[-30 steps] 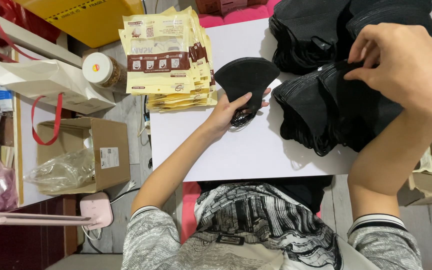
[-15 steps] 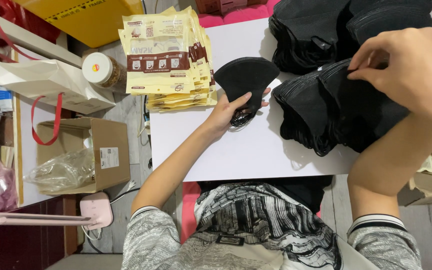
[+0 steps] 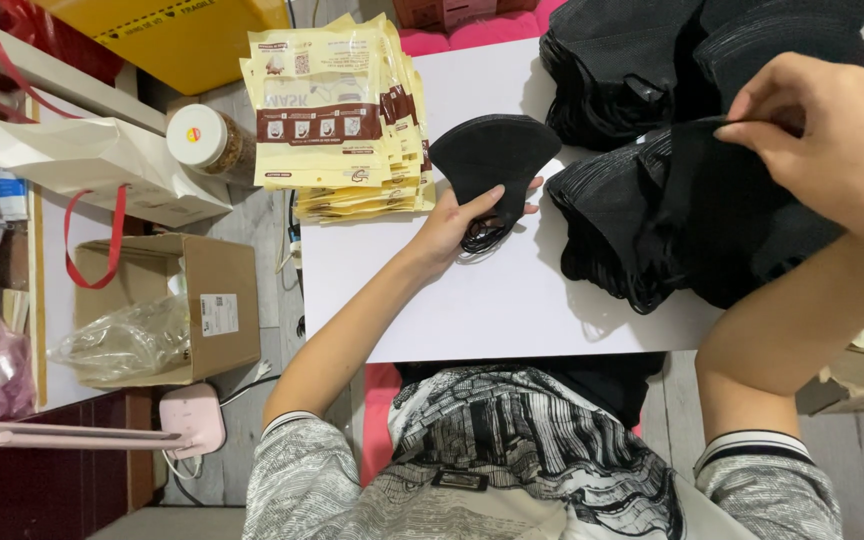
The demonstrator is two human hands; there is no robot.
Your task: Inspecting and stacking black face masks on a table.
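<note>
My left hand rests on the white table and holds a folded black face mask by its lower edge and ear loops. My right hand is raised over a big heap of black masks at the right and pinches the top edge of one mask from that heap. A second heap of black masks lies behind it. A stack of flat yellow and brown pouches sits at the table's left far corner, just left of the held mask.
Left of the table stand an open cardboard box with a clear plastic bag, a white paper bag with red handles, a lidded jar and a pink lamp. A yellow box lies beyond.
My right hand has drifted slightly right and up, lifting the pinched mask off the heap. My left hand and its mask have stayed in place.
</note>
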